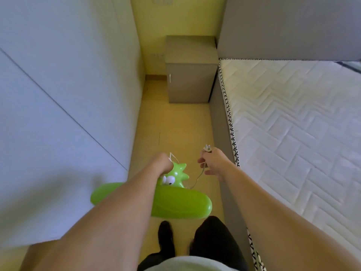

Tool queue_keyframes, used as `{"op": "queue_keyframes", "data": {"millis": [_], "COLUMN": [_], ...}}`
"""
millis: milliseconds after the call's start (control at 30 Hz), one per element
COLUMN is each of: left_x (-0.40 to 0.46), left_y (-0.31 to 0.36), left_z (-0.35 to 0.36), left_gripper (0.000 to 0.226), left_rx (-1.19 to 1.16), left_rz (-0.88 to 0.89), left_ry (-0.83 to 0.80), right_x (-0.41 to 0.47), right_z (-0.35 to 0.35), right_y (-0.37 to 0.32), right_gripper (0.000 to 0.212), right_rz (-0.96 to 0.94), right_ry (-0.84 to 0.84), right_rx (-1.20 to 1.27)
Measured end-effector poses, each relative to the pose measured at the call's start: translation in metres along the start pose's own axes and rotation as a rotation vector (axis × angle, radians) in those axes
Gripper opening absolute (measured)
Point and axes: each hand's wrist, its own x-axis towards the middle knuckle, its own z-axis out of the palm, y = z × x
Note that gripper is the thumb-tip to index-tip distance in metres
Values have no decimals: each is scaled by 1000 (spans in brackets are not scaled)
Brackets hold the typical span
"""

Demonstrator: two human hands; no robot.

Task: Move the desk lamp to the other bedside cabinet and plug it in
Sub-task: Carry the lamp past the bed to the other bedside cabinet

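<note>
The desk lamp (pixel 175 200) is glossy green, with a long oval base and a spiky cartoon head with two eyes. My left hand (pixel 162 163) is closed around its top and carries it above the floor. My right hand (pixel 213 161) grips the lamp's plug (pixel 207 148), prongs pointing up, and the thin cord (pixel 197 178) hangs from it down to the lamp. A grey bedside cabinet (pixel 190 71) with a small handle stands ahead at the end of the aisle, against the yellow wall. A wall socket (pixel 157 56) sits just left of the cabinet.
I stand in a narrow aisle with a tan floor (pixel 175 124). A white wardrobe panel (pixel 68 94) runs along the left. The bed with a quilted white mattress (pixel 293 124) and grey frame runs along the right. My dark trousers and shoe (pixel 166 237) show below.
</note>
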Motion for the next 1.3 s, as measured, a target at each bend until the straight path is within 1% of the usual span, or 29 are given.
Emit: {"op": "queue_keyframes", "data": {"millis": [67, 167, 267, 367, 467, 700, 867, 900, 967, 1000, 1067, 1133, 1233, 1300], "left_x": [22, 65, 112, 146, 176, 250, 317, 335, 356, 372, 394, 417, 453, 476], "left_y": [15, 40, 76, 113, 148, 220, 265, 277, 293, 305, 326, 347, 371, 385], "left_z": [-21, -55, -92, -131, -169, -243, -304, -326, -356, -379, -414, -447, -486, -509], "left_gripper": [46, 39, 35, 41, 50, 46, 37, 37, 35, 29, 34, 36, 40, 41], "left_rx": [-5, 21, 72, 92, 78, 25, 54, 75, 101, 104, 136, 160, 131, 92], "left_rz": [-3, 13, 17, 3, 5, 60, 112, 133, 172, 199, 249, 299, 342, 368], "left_ry": [12, 12, -7, -16, -4, 5, 24, 23, 23, 37, 48, 101, 178, 222], "right_x": [23, 68, 124, 169, 205, 277, 334, 347, 360, 372, 386, 402, 426, 443], "right_z": [-3, -14, -32, -55, -76, -107, -127, -132, -142, -147, -157, -167, -183, -192], "right_y": [-19, -51, -94, -145, -193, -285, -362, -385, -419, -445, -485, -526, -576, -606], "right_gripper": [13, 15, 14, 22, 21, 16, 20, 20, 16, 12, 11, 13, 20, 19], "right_rz": [12, 36, 3, -38, -86, -144, -219, -248, -286, -306, -353, -407, -497, -545], "right_ry": [4, 30, 48, 58, 53, 117, 216, 245, 291, 324, 376, 432, 518, 550], "right_rx": [25, 71, 111, 139, 177, 224, 336, 360, 398, 421, 449, 468, 502, 545]}}
